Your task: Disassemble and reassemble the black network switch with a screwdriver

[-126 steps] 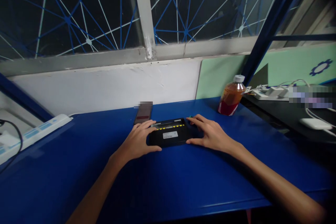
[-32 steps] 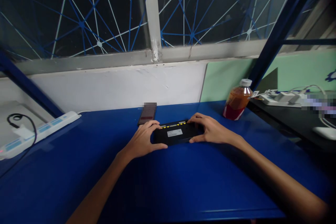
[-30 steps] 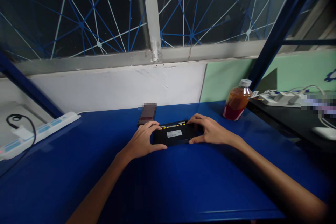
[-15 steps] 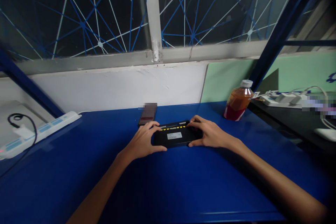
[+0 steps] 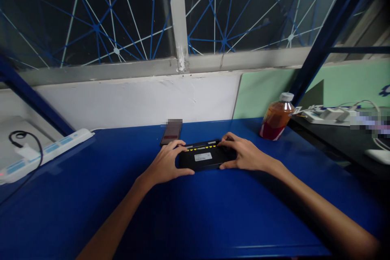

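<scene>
A flat black box-shaped device (image 5: 210, 163) sits at the middle of the blue table. On its upper face is a white label, and a row of yellow marks runs along its far side. My left hand (image 5: 167, 161) grips its left end, thumb at the near edge and fingers at the far edge. At the opposite end, my right hand (image 5: 243, 153) holds it the same way, with the index finger bent over the far corner. Just behind my left fingers lies a dark phone (image 5: 171, 132), its top partly blurred out.
A capped bottle of orange-red drink (image 5: 276, 118) stands at the back right. Along the left runs a white power strip (image 5: 51, 152) with a black cable. Another power strip (image 5: 332, 115) lies on a dark surface at right. The blue table (image 5: 195, 215) meets a wall below windows.
Almost nothing differs. The black device and both hands have shifted very slightly to the right, with the grip unchanged.
</scene>
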A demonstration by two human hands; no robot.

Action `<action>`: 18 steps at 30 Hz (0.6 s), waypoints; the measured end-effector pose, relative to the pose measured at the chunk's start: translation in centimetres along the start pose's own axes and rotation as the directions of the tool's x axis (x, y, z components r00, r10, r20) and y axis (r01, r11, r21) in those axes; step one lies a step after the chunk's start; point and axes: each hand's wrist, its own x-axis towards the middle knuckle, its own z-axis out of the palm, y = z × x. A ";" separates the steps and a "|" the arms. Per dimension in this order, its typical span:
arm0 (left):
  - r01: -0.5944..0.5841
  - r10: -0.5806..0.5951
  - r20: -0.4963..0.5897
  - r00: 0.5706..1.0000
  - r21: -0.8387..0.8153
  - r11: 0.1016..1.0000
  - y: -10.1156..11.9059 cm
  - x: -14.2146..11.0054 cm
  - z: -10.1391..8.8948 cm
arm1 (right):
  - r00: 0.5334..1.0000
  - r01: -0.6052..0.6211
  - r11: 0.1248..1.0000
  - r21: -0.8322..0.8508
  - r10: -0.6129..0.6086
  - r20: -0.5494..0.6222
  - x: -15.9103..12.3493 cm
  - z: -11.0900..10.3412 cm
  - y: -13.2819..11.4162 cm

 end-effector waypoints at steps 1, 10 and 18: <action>0.000 0.000 -0.002 1.000 -0.002 1.000 0.0 0.0 -0.1 | 1.000 0.000 1.000 0.008 0.000 -0.005 0.0 -0.1 0.0; 0.007 -0.007 -0.012 1.000 -0.020 1.000 0.2 0.1 0.0 | 1.000 0.000 1.000 0.019 0.000 -0.015 -0.1 -0.3 0.2; -0.024 0.023 -0.046 0.999 -0.016 1.000 0.1 0.0 0.3 | 1.000 -0.002 1.000 -0.005 0.002 0.001 -0.1 -0.2 0.4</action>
